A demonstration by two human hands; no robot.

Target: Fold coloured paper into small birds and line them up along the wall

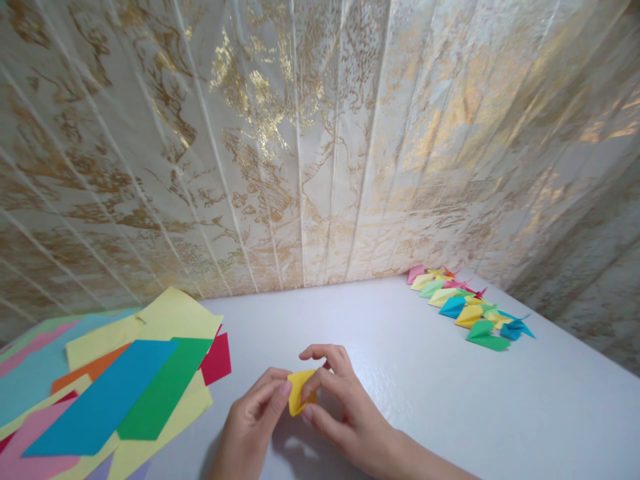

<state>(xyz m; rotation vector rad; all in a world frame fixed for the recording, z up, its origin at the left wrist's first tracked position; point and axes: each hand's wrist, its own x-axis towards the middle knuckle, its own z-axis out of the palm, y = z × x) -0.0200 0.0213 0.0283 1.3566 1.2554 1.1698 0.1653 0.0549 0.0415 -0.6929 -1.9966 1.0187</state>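
Observation:
A small piece of folded yellow paper [298,392] is held between both hands, a little above the white table at the front middle. My left hand [257,413] pinches its left edge with thumb and fingers. On the other side my right hand [343,407] grips it, the thumb at its lower edge and a finger pressed into a fold. Another finger of that hand is raised and bent above the paper. Part of the paper is hidden behind my right fingers.
Overlapping coloured paper sheets, with a blue strip [107,393] and a green strip [165,387] on top, cover the table's left side. Several folded paper figures, including a green one [486,335], stand in rows at the right back. A gold-patterned curtain [300,167] hangs behind the table [400,333].

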